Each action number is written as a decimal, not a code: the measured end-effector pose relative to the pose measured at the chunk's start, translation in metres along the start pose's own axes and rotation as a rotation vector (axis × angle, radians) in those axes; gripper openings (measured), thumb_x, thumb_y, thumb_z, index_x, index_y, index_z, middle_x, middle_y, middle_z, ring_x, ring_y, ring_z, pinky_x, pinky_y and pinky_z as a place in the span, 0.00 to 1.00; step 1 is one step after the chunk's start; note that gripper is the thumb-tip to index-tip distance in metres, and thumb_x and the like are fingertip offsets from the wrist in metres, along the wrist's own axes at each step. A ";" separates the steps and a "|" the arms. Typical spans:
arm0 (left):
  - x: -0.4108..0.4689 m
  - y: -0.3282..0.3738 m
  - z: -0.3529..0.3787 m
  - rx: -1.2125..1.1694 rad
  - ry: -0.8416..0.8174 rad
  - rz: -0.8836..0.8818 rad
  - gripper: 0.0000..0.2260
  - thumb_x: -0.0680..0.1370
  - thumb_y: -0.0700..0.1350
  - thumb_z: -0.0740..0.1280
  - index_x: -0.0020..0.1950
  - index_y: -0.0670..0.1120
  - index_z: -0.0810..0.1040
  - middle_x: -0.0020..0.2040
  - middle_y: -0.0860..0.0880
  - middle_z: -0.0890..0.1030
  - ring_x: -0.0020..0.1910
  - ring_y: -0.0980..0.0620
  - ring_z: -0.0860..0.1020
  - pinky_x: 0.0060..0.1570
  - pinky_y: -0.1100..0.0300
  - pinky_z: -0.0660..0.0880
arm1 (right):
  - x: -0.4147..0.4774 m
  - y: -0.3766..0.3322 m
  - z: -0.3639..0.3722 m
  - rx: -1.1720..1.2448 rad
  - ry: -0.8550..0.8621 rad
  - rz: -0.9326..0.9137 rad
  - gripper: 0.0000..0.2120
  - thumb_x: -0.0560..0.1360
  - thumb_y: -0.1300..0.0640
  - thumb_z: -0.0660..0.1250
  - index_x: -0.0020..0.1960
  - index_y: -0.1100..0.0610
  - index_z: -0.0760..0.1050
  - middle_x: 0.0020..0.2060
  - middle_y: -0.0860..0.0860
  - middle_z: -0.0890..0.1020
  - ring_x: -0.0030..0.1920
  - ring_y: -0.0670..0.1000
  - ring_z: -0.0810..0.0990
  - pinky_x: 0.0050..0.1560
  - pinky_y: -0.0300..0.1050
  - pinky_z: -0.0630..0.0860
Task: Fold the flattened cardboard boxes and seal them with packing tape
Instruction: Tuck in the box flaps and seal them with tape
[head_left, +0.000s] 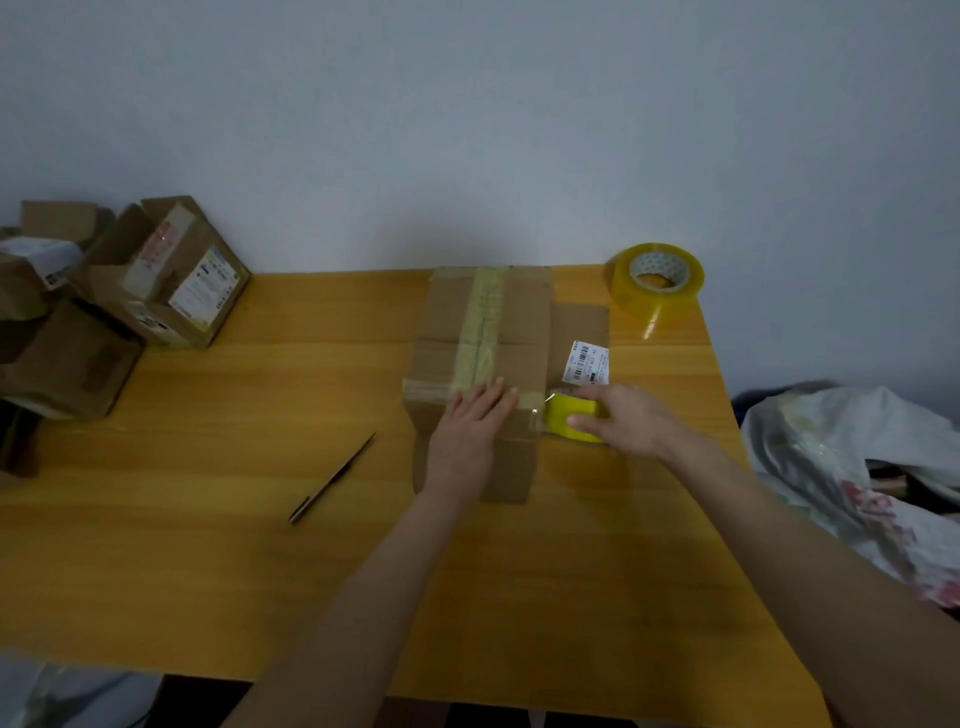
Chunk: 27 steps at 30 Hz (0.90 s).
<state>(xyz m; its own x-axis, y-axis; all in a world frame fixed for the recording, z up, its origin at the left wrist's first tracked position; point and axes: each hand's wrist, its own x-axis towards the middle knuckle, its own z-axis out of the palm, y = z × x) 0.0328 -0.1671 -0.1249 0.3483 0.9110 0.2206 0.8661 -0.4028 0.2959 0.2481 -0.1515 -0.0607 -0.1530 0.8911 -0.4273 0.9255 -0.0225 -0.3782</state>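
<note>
- A brown cardboard box sits folded up at the middle of a yellow wooden desk, with a pale strip of tape already running along its top seam from far to near
- The left hand lies flat with straight fingers, pressing on the near end of the box top
- The right hand grasps a small yellow roll of packing tape just right of the box's near corner; a clear strip stretches from the roll onto the box
- Judged progress: this box is formed and its main seam sealed; the cross strip at the near edge is under way and not yet cut
- A heap of other brown cardboard boxes stands at the far left; whether they are sealed is unclear
- A larger roll of clear yellowish tape rests far right, and a thin dark pen-like tool lies to the left of the box
</note>
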 end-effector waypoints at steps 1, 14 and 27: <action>-0.001 0.000 0.001 0.012 -0.010 -0.013 0.28 0.71 0.34 0.50 0.67 0.44 0.75 0.67 0.42 0.75 0.65 0.40 0.74 0.67 0.43 0.63 | -0.003 0.007 -0.001 0.027 -0.020 -0.016 0.25 0.77 0.41 0.63 0.71 0.50 0.70 0.67 0.54 0.75 0.66 0.56 0.73 0.62 0.50 0.71; 0.000 0.007 -0.002 0.033 -0.079 -0.084 0.31 0.75 0.27 0.56 0.75 0.50 0.64 0.75 0.47 0.64 0.76 0.45 0.59 0.74 0.52 0.45 | -0.010 0.008 0.008 -0.107 0.185 0.088 0.22 0.80 0.42 0.58 0.71 0.49 0.63 0.55 0.53 0.81 0.54 0.56 0.79 0.55 0.51 0.73; -0.048 -0.051 -0.034 0.118 0.139 -0.628 0.18 0.73 0.39 0.67 0.63 0.41 0.73 0.57 0.40 0.74 0.56 0.40 0.74 0.50 0.49 0.72 | 0.000 -0.006 0.013 -0.070 0.210 0.135 0.15 0.81 0.46 0.58 0.67 0.46 0.70 0.58 0.54 0.80 0.59 0.58 0.77 0.56 0.51 0.71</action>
<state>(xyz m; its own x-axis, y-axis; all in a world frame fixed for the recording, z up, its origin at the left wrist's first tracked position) -0.0401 -0.1935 -0.1184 -0.2794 0.9468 0.1599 0.9260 0.2217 0.3056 0.2380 -0.1572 -0.0686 0.0417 0.9569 -0.2873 0.9554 -0.1223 -0.2687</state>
